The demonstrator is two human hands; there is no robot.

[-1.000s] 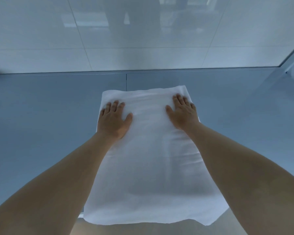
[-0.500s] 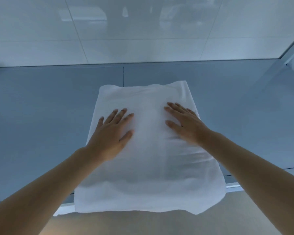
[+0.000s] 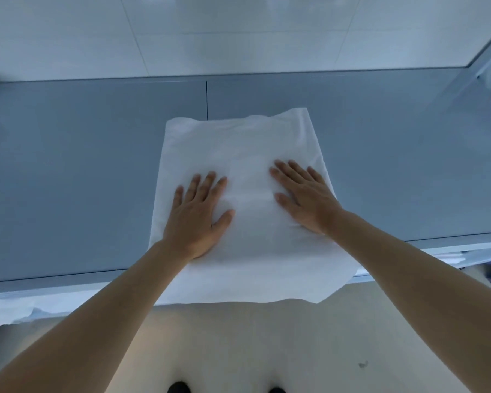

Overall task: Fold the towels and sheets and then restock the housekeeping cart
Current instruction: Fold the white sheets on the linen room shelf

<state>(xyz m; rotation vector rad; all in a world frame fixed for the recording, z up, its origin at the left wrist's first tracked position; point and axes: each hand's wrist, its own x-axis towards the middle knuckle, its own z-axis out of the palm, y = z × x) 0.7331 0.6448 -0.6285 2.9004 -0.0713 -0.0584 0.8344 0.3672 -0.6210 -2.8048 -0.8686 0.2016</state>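
Note:
A white folded sheet lies flat on the blue-grey table, its near end hanging over the table's front edge. My left hand presses flat on the sheet's left side with straight, spread fingers. My right hand presses flat on its right side, fingers straight and pointing up-left. Both palms rest on the cloth near its middle. The sheet's far edge is slightly uneven.
A glossy white tiled wall rises behind the table. A metal frame post stands at the far right with dark items beside it. More white linen shows under the table's front edge at left. Beige floor lies below.
Both hands have slid toward me along the sheet, from near its far end to its middle, staying flat. The view has tilted down, showing more floor.

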